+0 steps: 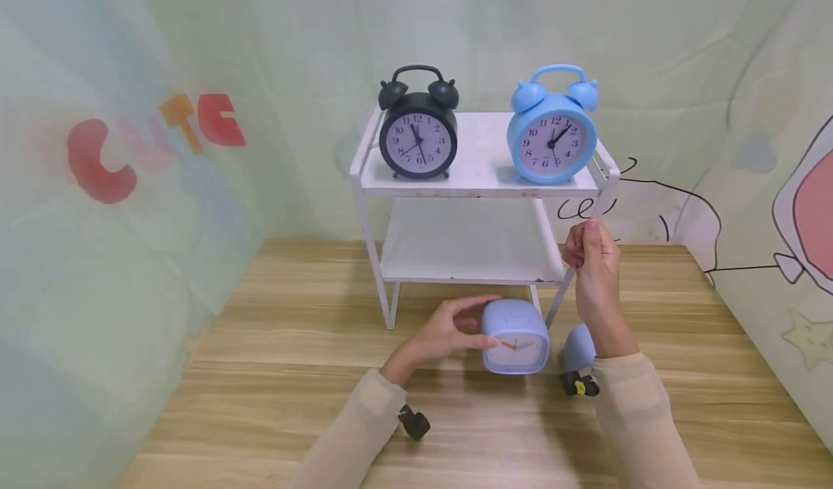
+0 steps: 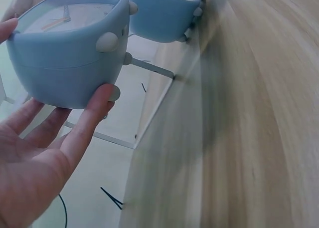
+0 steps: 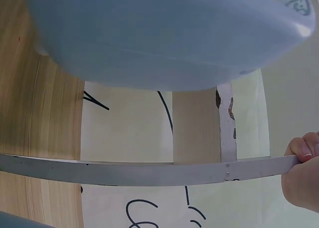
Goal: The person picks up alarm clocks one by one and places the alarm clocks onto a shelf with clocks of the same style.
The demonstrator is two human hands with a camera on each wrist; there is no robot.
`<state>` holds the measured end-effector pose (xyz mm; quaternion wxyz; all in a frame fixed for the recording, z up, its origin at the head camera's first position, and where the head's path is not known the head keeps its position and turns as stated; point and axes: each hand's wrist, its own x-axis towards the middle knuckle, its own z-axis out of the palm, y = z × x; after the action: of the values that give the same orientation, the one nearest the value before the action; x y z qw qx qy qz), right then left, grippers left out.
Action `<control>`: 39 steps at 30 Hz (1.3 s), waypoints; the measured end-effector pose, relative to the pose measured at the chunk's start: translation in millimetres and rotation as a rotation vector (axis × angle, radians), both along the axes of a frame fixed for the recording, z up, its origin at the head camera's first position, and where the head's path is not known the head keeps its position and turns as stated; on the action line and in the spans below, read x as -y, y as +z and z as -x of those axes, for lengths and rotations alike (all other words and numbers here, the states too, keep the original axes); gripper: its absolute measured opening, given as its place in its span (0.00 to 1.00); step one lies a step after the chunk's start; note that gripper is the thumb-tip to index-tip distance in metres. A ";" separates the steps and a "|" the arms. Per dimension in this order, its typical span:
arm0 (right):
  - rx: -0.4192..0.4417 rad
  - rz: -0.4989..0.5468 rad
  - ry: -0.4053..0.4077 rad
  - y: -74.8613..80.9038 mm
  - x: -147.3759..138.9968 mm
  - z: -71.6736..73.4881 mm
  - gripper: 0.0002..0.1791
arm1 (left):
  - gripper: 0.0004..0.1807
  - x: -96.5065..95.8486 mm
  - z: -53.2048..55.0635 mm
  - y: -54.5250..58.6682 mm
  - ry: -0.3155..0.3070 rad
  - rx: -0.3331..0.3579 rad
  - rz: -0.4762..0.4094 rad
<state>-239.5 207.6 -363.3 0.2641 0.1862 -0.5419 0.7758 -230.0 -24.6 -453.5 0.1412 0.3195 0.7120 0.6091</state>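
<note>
My left hand point(image 1: 449, 328) holds a small rounded lavender-blue clock point(image 1: 514, 315) just above the table, thumb on its face side and fingers behind. In the left wrist view the fingers point(image 2: 82, 123) curve under the clock's back, beside its small round feet. My right hand point(image 1: 594, 257) grips the front right leg of a white two-tier shelf point(image 1: 462, 194), between its two tiers. The right wrist view has that leg point(image 3: 149, 174) crossing the frame, with the hand at the right edge. A second lavender-blue clock point(image 1: 578, 348) sits by my right wrist, partly hidden.
On the shelf's top tier stand a black twin-bell alarm clock point(image 1: 419, 138) at left and a light blue twin-bell alarm clock point(image 1: 553, 138) at right. The lower tier point(image 1: 468, 239) is white. Wood-grain table point(image 1: 273, 373) lies underneath, with printed cloth walls point(image 1: 195, 40) around it.
</note>
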 end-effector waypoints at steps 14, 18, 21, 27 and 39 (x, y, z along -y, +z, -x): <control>-0.005 -0.013 -0.002 0.5 -1.3 0.4 0.22 | 0.37 -0.1 -6.7 22.2 -0.006 -0.049 -0.012; 0.000 -0.009 -0.006 0.6 -1.3 0.4 0.22 | 0.37 0.0 -7.4 29.2 -0.001 -0.057 -0.013; 0.001 -0.010 -0.006 0.5 -0.9 0.1 0.22 | 0.37 0.6 -8.4 34.1 0.004 -0.060 -0.013; 0.002 -0.015 -0.005 0.7 -0.9 -0.2 0.22 | 0.35 2.1 -9.7 43.8 -0.001 -0.059 -0.036; 0.025 -0.023 -0.027 1.4 -0.7 -1.4 0.22 | 0.35 5.5 -8.4 61.1 0.004 -0.006 -0.055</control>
<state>-238.1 208.3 -361.9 0.2658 0.1722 -0.5564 0.7682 -221.7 -30.1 -392.4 0.1291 0.3238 0.6958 0.6280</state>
